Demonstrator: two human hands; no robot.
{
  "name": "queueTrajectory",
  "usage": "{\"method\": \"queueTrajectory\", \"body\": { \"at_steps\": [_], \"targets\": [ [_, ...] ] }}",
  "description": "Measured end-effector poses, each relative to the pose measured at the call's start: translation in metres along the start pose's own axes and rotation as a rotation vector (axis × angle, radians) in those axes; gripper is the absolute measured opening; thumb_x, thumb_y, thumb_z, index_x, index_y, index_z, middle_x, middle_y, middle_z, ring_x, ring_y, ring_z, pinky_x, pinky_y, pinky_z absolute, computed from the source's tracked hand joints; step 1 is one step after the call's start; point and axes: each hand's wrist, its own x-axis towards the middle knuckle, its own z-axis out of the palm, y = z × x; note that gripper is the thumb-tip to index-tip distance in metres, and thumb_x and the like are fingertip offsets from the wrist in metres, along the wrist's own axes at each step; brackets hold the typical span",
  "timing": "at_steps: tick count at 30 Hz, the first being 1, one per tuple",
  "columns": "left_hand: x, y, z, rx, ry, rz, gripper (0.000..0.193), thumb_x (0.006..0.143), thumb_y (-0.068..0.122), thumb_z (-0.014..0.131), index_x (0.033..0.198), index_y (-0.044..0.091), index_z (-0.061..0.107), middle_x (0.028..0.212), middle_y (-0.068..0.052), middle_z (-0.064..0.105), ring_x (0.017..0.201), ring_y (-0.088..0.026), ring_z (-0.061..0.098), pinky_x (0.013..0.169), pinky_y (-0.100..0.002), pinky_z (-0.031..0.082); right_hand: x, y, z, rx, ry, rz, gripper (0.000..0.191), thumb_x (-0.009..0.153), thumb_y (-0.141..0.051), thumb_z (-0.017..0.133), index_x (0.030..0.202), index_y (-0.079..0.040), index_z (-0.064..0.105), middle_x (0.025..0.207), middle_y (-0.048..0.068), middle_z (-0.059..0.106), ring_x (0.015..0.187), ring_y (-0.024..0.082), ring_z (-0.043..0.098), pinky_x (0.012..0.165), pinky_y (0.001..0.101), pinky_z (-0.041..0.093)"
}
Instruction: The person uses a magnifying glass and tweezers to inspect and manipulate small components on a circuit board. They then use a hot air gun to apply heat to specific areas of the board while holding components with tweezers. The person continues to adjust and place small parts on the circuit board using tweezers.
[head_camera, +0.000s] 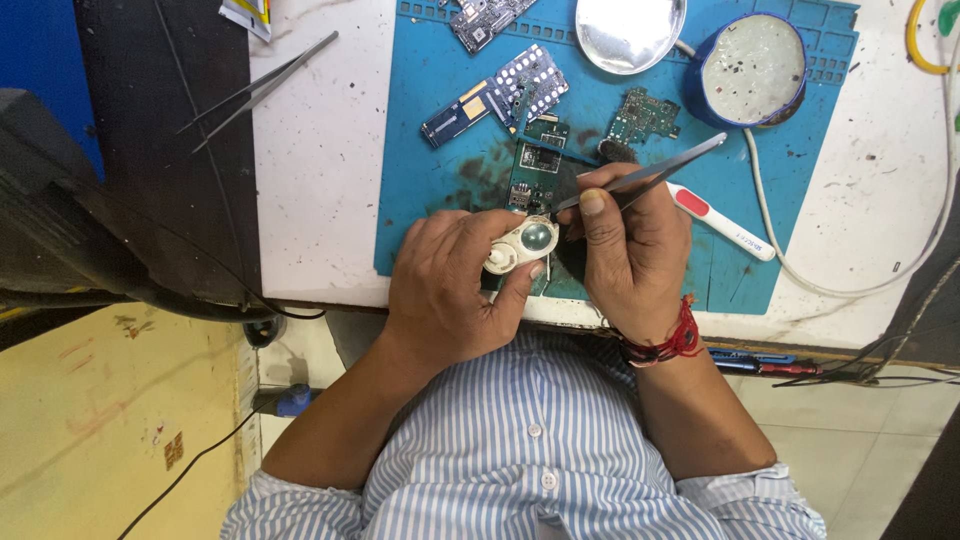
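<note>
My left hand (450, 285) grips a small white magnifier (522, 246) with a round lens, held over the near edge of a blue work mat (420, 150). My right hand (630, 250) pinches metal tweezers (660, 170); their tips point left toward a green circuit board (538, 172) lying on the mat just beyond the magnifier. Both hands touch at the fingertips near the lens.
On the mat lie a blue-and-white keypad board (497, 95), another small board (642, 115), a round metal dish (628, 30) and a blue-rimmed round tin (752, 68). A white and red tool (722, 222) lies right of my hand. Spare tweezers (262, 88) rest at the left.
</note>
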Motion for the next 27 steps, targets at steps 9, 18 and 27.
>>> {"method": "queueTrajectory", "body": {
  "at_steps": [9, 18, 27],
  "targets": [
    [-0.0007, 0.0011, 0.0008, -0.006, 0.001, -0.010, 0.036, 0.090, 0.022, 0.077, 0.120, 0.008, 0.061, 0.103, -0.005, 0.073, 0.094, -0.024, 0.067, 0.083, -0.040, 0.046, -0.0007, -0.0003, -0.0002, 0.001, -0.011, 0.011, 0.019, 0.116, -0.017, 0.057, 0.124, 0.001, 0.059, 0.094, 0.006, 0.071, 0.076, 0.006, 0.064, 0.073, 0.0217, 0.052],
    [-0.0001, -0.0002, 0.0008, -0.004, -0.006, -0.015, 0.037, 0.090, 0.022, 0.078, 0.120, 0.008, 0.061, 0.102, -0.006, 0.073, 0.094, -0.024, 0.067, 0.082, -0.040, 0.046, 0.0004, 0.0011, -0.0007, -0.019, 0.013, -0.003, 0.019, 0.116, -0.017, 0.056, 0.124, 0.000, 0.059, 0.094, 0.006, 0.071, 0.076, 0.006, 0.065, 0.073, 0.0215, 0.052],
    [-0.0006, -0.0003, 0.0000, -0.008, -0.002, -0.007, 0.036, 0.091, 0.021, 0.077, 0.120, 0.008, 0.061, 0.103, -0.006, 0.073, 0.094, -0.024, 0.067, 0.082, -0.040, 0.047, 0.0005, 0.0002, -0.0008, -0.023, -0.011, -0.009, 0.019, 0.116, -0.017, 0.057, 0.122, 0.001, 0.060, 0.093, 0.006, 0.071, 0.075, 0.006, 0.064, 0.068, 0.0193, 0.051]
  ]
}}
